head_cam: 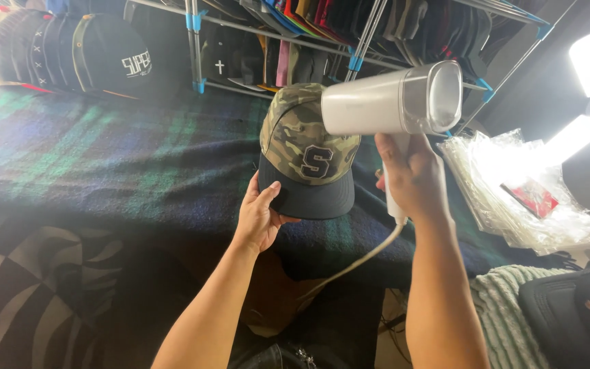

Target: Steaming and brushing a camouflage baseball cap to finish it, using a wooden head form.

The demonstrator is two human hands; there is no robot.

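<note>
The left hand (261,215) holds a camouflage baseball cap (306,150) by the near left edge of its dark navy brim, thumb on top and fingers curled beneath, so the grip is a pinch on the brim. Held this way, the cap stands propped with its front panel and sewn letter patch facing the person, and the crown stays free of the fingers. The cap sits near the middle of the scene, above the dark green-and-blue plaid blanket (104,157) that covers the work surface.

The right hand (411,178) is wrapped tight around the handle of a white handheld garment steamer (394,102), fingers closed on the grip. The steamer's head lies level, just right of the cap's crown and close beside it; its wide clear end points right. Its white cord (367,256) hangs from the handle base and trails down to the near side.

At the far left a row of dark caps (69,55) lies nested on the blanket. Behind it, a metal rack (356,41) holds many more caps. To the right lies a stack of clear plastic bags (513,184), within reach of the right hand.
</note>
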